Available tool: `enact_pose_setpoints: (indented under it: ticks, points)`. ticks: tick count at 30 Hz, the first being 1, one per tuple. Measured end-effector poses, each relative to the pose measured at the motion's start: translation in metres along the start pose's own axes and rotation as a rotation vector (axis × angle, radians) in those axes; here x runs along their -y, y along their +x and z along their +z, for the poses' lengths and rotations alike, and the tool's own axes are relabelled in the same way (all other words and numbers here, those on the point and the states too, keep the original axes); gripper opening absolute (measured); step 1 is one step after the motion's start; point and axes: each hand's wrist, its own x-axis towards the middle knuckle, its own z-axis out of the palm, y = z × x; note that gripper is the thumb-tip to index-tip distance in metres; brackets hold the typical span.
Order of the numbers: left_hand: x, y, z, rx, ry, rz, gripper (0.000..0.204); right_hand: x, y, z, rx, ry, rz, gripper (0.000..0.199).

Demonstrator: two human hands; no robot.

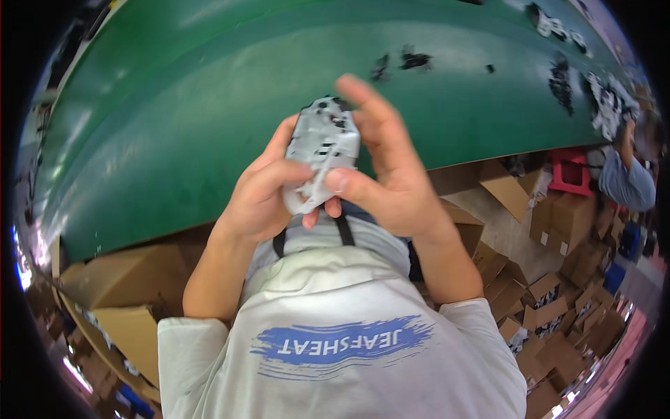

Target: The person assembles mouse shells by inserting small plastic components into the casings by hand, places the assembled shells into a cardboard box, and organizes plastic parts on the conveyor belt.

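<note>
A pale grey moulded plastic part with small black pieces and cut-outs is held up in front of my body, over the near edge of the green table. My left hand grips it along the left side, thumb lying across its lower face. From the right, my right hand has its thumb pressed on the part's lower right; the index finger is raised off the top edge and slightly blurred. What the right hand's other fingers touch behind the part is hidden.
Small black pieces lie scattered on the table's far side. At the right end are white and black parts, with another person beside them. Cardboard boxes stand at lower left; more boxes and a red stool are on the right.
</note>
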Motion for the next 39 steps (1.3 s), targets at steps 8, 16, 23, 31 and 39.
enact_pose_setpoints:
  ticks: [8,16,23,31,39]
  points:
    - [0.023,0.013,0.008,-0.249,0.404,0.244,0.094,0.001,0.008,0.001,-0.166,-0.408,-0.063,0.076]
    - [0.002,0.022,0.014,-0.155,0.019,0.155,0.092,0.026,0.023,-0.188,-0.882,-0.730,-0.278,0.026]
    - [-0.002,0.032,0.017,-0.220,0.136,0.136,0.100,0.058,-0.021,-0.436,-1.363,-1.455,-0.040,0.038]
    - [-0.005,0.044,0.017,-0.277,0.119,0.156,0.098,0.074,-0.023,-0.470,-1.139,-1.356,0.474,0.030]
    - [-0.020,0.062,0.011,-0.399,0.382,0.273,0.097,0.074,-0.022,-0.489,-1.185,-1.263,0.061,0.028]
